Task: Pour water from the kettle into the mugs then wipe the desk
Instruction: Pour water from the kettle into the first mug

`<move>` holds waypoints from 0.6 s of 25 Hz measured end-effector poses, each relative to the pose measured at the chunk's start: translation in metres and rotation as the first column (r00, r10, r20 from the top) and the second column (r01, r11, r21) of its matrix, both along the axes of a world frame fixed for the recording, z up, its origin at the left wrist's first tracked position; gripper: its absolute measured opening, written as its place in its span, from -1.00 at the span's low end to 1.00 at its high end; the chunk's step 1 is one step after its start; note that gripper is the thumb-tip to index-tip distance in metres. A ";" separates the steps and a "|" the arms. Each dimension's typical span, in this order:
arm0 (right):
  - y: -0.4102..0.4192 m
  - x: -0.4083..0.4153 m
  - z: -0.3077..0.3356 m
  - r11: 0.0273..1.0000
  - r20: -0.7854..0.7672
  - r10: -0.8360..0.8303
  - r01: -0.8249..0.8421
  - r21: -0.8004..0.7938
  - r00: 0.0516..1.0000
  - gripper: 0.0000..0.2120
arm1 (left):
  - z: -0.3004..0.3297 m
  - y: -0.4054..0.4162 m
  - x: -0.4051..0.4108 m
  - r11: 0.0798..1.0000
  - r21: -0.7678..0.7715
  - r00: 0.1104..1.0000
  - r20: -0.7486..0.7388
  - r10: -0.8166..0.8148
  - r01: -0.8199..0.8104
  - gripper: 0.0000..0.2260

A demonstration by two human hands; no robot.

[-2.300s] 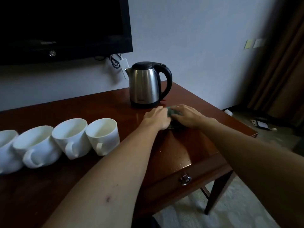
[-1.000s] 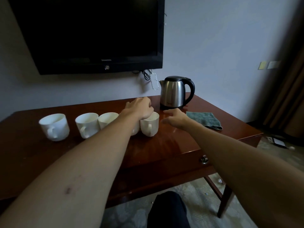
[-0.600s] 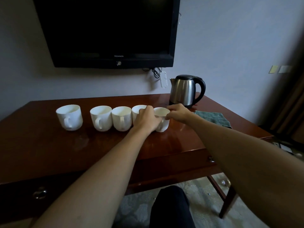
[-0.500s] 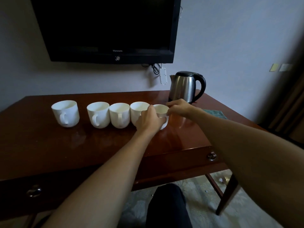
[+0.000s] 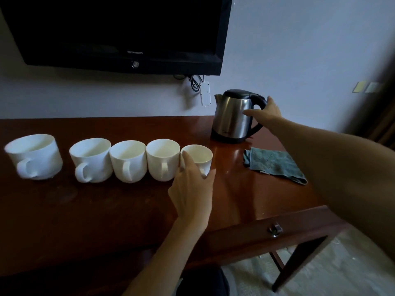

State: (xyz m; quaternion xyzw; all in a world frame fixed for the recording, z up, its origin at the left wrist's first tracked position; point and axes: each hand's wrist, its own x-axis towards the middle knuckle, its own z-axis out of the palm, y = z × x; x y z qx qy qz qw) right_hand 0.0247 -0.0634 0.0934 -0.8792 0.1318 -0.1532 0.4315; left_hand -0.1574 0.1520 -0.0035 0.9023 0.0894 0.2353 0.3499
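Observation:
Several white mugs stand in a row on the dark wooden desk [image 5: 106, 210]. My left hand [image 5: 193, 189] holds the rightmost mug [image 5: 199, 157], fingers and thumb round its near side. A steel kettle [image 5: 233, 118] with a black lid and handle stands at the back right of the desk. My right hand [image 5: 264, 113] reaches to the kettle's handle, thumb in front of the body and fingers spread behind the handle. A green cloth [image 5: 273, 164] lies folded on the desk, right of the mugs and in front of the kettle.
A black television [image 5: 119, 30] hangs on the wall above the desk, with cables and a white power strip [image 5: 204, 94] below it. A drawer with a metal knob [image 5: 275, 229] faces me. The desk's right edge is beside the cloth; curtains hang far right.
My right hand has left the rightmost mug and moved back to the kettle's handle. My left hand stays on that mug. The view has moved closer.

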 end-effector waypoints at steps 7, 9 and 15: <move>-0.019 0.064 -0.007 1.000 -0.005 0.001 -0.001 0.020 1.000 0.06 | -0.014 0.005 0.009 0.997 -0.023 0.995 0.065 0.076 -0.075 -0.17; -0.029 0.067 -0.008 1.000 0.027 0.007 -0.007 0.007 1.000 -0.02 | -0.017 0.003 0.008 0.997 -0.029 0.994 0.073 0.075 -0.073 -0.21; -0.043 0.044 0.004 0.991 0.016 0.109 -0.110 0.073 0.994 -0.24 | -0.020 -0.001 0.005 0.992 -0.096 0.991 0.101 0.093 -0.083 -0.28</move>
